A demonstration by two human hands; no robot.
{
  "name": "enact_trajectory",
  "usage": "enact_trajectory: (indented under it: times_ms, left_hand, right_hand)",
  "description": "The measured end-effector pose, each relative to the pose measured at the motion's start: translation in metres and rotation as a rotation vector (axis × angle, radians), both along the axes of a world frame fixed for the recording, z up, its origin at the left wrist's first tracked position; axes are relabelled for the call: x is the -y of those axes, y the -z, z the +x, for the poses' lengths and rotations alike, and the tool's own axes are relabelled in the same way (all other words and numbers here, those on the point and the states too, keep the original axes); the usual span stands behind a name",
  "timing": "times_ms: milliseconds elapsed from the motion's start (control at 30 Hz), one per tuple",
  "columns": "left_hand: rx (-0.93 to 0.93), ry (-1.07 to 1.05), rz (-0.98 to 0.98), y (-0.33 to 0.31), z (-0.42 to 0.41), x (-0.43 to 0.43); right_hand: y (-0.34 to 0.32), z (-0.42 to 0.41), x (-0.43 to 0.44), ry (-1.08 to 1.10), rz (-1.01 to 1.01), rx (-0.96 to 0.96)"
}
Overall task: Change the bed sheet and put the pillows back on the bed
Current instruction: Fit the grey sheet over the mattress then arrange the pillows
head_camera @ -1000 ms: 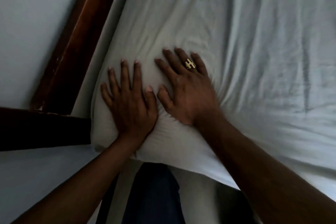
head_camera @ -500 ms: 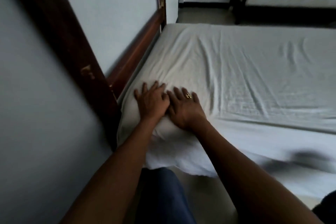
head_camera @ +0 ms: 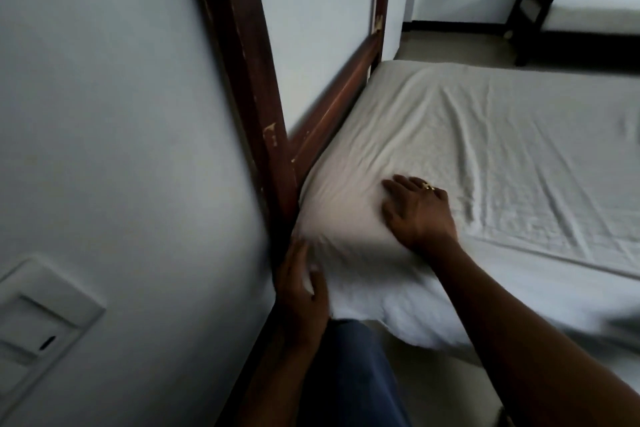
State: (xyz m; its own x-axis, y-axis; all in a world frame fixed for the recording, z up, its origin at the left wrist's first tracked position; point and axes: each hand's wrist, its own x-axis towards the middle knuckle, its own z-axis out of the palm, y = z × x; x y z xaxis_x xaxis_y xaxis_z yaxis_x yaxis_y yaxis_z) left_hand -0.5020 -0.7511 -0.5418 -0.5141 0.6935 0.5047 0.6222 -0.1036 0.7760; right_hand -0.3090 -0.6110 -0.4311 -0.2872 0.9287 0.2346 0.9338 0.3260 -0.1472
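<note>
At the near left corner of the bed, the pillow lies on the fitted sheet, its left side against the wooden bedpost. Right hand lies flat on top, fingers spread, pressing. Left hand pinches the pillow's near left corner between thumb and fingers, though blur softens detail. Recommendation: steady the top while drawing that corner square, without rucking the sheet. Near edge appears to overhang the mattress; ease it farther in.
</note>
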Motion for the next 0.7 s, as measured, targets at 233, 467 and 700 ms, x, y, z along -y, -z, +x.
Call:
enact_trajectory:
  times_ms: [233, 467, 700]
  left_hand:
    - [0.312, -0.184, -0.181, 0.011, -0.022, -0.019]
    - [0.299, -0.229, -0.142, 0.017, -0.038, -0.027]
    - [0.603, -0.044, -0.034, 0.017, -0.042, -0.018]
  right_hand:
    - [0.003, -0.004, -0.003, -0.004, 0.024, 0.004]
    - [0.004, -0.005, 0.015, -0.043, 0.011, -0.055]
    - [0.018, -0.012, 0.051, -0.132, 0.066, -0.063]
